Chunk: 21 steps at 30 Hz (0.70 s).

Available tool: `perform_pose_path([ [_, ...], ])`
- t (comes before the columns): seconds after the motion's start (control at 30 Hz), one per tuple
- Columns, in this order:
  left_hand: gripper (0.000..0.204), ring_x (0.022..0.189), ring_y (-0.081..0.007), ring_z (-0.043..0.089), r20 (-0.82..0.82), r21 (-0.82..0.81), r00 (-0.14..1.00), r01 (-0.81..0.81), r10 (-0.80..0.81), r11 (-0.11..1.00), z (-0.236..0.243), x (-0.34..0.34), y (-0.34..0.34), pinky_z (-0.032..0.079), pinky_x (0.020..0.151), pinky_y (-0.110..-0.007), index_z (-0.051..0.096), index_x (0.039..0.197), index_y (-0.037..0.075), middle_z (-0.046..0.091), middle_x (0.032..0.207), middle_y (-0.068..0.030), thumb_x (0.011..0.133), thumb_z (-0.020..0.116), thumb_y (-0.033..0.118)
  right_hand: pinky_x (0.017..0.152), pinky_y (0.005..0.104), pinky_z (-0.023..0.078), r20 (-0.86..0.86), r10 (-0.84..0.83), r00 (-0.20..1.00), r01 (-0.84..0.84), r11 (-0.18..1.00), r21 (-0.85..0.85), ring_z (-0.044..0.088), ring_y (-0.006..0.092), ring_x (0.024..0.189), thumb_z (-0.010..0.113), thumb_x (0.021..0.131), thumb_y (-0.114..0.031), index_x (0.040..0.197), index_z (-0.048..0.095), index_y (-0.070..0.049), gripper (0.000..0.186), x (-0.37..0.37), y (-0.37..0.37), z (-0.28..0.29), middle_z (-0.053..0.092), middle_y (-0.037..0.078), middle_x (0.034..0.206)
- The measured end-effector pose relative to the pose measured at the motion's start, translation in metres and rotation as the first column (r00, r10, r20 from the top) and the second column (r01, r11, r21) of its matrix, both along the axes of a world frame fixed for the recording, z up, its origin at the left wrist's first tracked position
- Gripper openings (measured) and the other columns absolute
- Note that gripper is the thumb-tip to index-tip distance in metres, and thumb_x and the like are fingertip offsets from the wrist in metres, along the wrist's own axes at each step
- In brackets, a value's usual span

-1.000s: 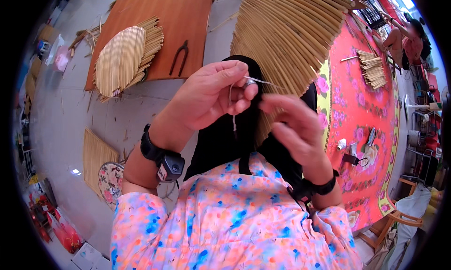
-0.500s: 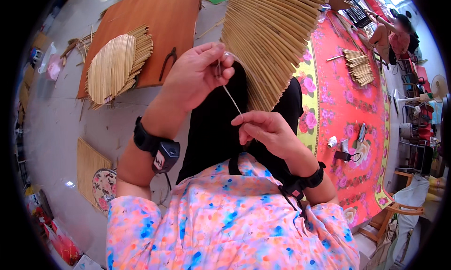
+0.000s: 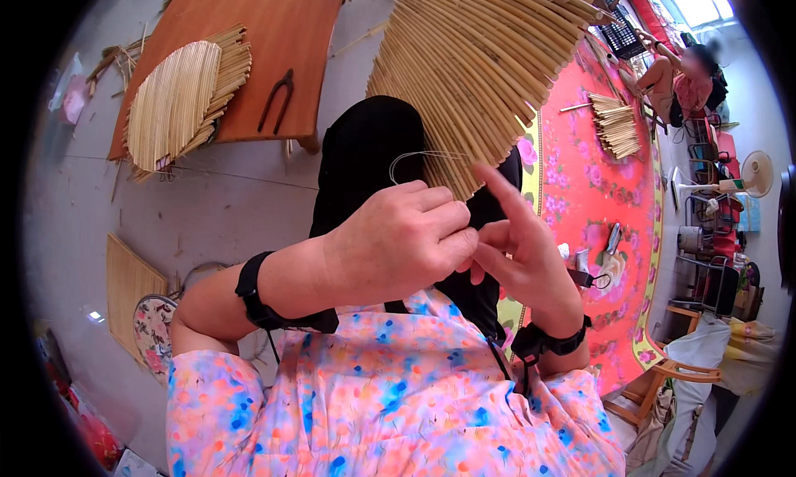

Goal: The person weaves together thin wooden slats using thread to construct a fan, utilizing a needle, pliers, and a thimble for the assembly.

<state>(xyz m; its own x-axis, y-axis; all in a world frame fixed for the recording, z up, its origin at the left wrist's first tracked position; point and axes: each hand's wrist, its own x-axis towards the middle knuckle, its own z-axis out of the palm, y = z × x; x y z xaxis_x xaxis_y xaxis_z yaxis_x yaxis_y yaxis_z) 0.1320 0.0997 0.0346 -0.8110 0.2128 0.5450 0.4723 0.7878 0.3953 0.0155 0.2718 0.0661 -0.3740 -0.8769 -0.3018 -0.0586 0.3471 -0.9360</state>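
A fan-shaped panel of thin tan stalks laid side by side [image 3: 477,70] rests against my dark-trousered knee, its narrow end near my hands. From its edge a thin pale thread [image 3: 431,153] loops leftward and drops behind my left hand [image 3: 406,236]. That hand is closed in a pinch on the thread, knuckles up. Fingertips of my right hand [image 3: 526,249] meet it just below the panel. Its index finger is stretched up beside the panel's lower edge, while thumb and other fingers are bent together. What lies between those fingers is hidden.
At the far left, a brown wooden board [image 3: 249,54] bears another stalk panel [image 3: 178,104] and dark pliers [image 3: 277,102]. A floral red cloth [image 3: 613,311] spreads on the right, with a stalk bundle [image 3: 615,124] on it. Another person [image 3: 688,87] sits at the far right.
My left hand has come down and right to meet my right hand, which has raised its index finger. The thread, stretched between them before, now hangs in a loop from the panel's edge.
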Motion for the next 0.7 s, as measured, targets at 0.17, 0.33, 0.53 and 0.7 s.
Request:
perform_pose_path([
  [0.17, 0.012, 0.074, -0.0262, 0.06, 0.02, 0.063, 0.99, -0.139, 0.138, 0.988, -0.011, -0.01, -0.014, 0.048, 0.061, -0.035, 0.061, 0.083, 0.004, 0.058, 0.078, -0.0076, 0.071, 0.065, 0.006, 0.058, 0.0221, 0.049, -0.325, -0.298, 0.898, 0.248, 0.951, -0.187, 0.06, 0.0074, 0.061, 0.058, 0.09, -0.001, 0.134, 0.048, 0.002, 0.045, -0.009, 0.008, -0.026, 0.066, 0.004, 0.073],
  [0.33, 0.003, 0.071, -0.0128, 0.059, 0.255, 0.564, 0.947, -0.311, 0.196, 0.765, -0.022, -0.01, -0.045, 0.045, 0.061, -0.026, 0.061, 0.088, 0.002, 0.062, 0.08, -0.0034, 0.088, 0.063, 0.003, 0.055, 0.0222, 0.047, -0.547, -0.499, 0.672, 0.439, 0.864, -0.247, 0.056, 0.0072, 0.061, 0.067, 0.09, -0.014, 0.121, 0.06, 0.001, 0.035, -0.021, -0.005, -0.057, 0.064, 0.003, 0.084],
  [0.53, 0.014, 0.069, -0.0081, 0.056, 0.122, 0.952, 0.983, -0.154, 0.137, 0.263, -0.012, 0.006, -0.082, 0.043, 0.062, -0.021, 0.06, 0.101, 0.004, 0.063, 0.085, -0.0028, 0.098, 0.053, 0.016, 0.052, 0.0418, 0.04, -0.878, -0.313, 0.363, 0.324, 0.926, -0.196, 0.054, 0.0338, 0.059, 0.059, 0.091, -0.017, 0.087, 0.058, 0.002, 0.019, -0.022, -0.031, -0.076, 0.054, 0.015, 0.073],
  [0.7, 0.021, 0.078, -0.0135, 0.049, -0.274, 0.952, 0.961, 0.269, 0.016, 0.146, -0.01, 0.028, -0.127, 0.04, 0.068, -0.024, 0.059, 0.108, 0.004, 0.059, 0.091, -0.009, 0.1, 0.052, 0.022, 0.052, 0.0438, 0.041, -0.864, -0.411, 0.29, 0.309, 0.895, -0.322, 0.053, 0.0382, 0.061, 0.058, 0.09, -0.01, 0.076, 0.052, 0.0, 0.019, -0.022, -0.037, -0.083, 0.053, 0.016, 0.071],
])
